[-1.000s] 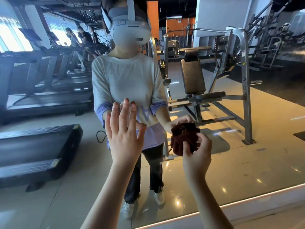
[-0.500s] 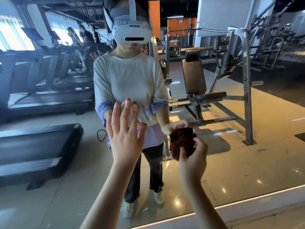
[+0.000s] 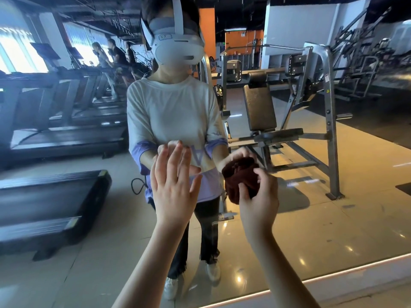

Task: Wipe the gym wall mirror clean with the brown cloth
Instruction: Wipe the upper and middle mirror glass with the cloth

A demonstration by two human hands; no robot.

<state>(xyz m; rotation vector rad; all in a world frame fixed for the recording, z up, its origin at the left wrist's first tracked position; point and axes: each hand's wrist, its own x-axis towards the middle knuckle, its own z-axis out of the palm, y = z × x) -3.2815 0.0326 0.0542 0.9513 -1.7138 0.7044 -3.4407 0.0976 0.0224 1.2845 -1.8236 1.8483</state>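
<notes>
We note a smooth, glossy glass mirror [image 3: 367,218], a matt brown cloth [image 3: 241,174] of coarse, nappy textile, and, in reflection, a bench frame [image 3: 331,130] of dull grey metal, its back pad [image 3: 259,107] in matt black upholstery, and polished, shiny floor tiles [image 3: 289,236].

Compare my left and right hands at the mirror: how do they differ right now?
The left hand is open, its fingers straight and spread; the right hand has its fingers curled. The left hand holds nothing; the right hand grips the bunched brown cloth. The left hand's fingertips reach higher than the right hand's. Both hands are raised in front of the mirror, with their backs toward the camera.
</notes>
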